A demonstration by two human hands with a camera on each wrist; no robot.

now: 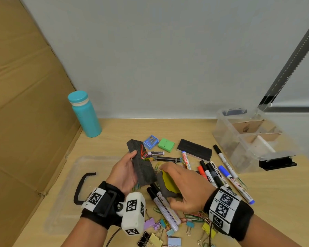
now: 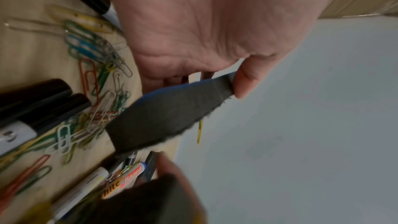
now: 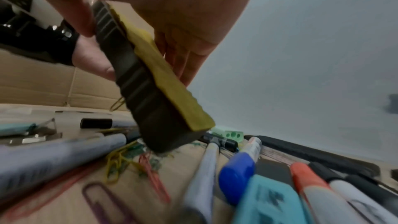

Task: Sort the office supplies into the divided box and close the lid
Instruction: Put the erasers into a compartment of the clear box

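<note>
My left hand (image 1: 125, 172) grips a dark felt board eraser (image 1: 141, 164) lifted above the table, with coloured paper clips (image 1: 144, 154) clinging to its top; the left wrist view shows the eraser (image 2: 163, 117) held between thumb and fingers. My right hand (image 1: 181, 186) grips a second eraser with a yellow back (image 1: 169, 182), seen edge-on in the right wrist view as the yellow-backed eraser (image 3: 155, 83) with one clip hanging from it. The clear divided box (image 1: 246, 139) stands open at the back right.
Markers (image 1: 219, 173), a third black eraser (image 1: 194, 152), a green sharpener (image 1: 166, 144), a blue sharpener (image 1: 151, 142) and binder clips (image 1: 155, 227) lie scattered on the table. The clear lid (image 1: 70, 184) lies at the left. A teal bottle (image 1: 85, 114) stands at the back left.
</note>
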